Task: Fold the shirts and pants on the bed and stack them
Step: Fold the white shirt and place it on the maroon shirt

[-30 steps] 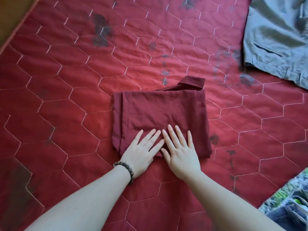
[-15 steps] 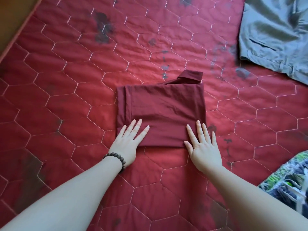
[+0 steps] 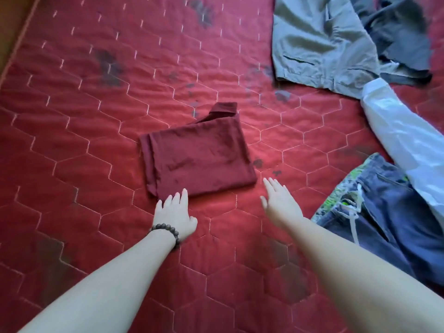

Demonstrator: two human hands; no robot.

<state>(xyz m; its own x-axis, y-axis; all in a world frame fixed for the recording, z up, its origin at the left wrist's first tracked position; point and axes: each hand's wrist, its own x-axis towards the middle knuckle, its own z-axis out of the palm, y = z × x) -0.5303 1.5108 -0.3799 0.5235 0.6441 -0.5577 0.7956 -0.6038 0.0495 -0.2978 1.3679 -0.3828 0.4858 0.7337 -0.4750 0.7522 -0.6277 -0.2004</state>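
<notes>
A folded maroon shirt (image 3: 199, 156) lies flat in the middle of the red quilted bed (image 3: 96, 116), its collar sticking out at the far edge. My left hand (image 3: 174, 213), with a bead bracelet on the wrist, rests flat with its fingertips touching the shirt's near left corner. Just off the shirt's near right corner, my right hand (image 3: 280, 201) hovers with straight fingers and holds nothing. Unfolded clothes lie to the right: grey pants (image 3: 319, 46), a dark grey garment (image 3: 396, 32), a white sleeve (image 3: 403, 138) and dark blue jeans (image 3: 394, 212).
The bed's left edge (image 3: 21, 42) runs along a brown floor strip at the upper left. Dark stains mark the quilt around the shirt. A green patterned cloth (image 3: 336, 195) peeks out under the jeans.
Both hands have slid apart and pulled back off the shirt toward its near corners. The right hand has left the cloth. The view has swung right, showing more clothes.
</notes>
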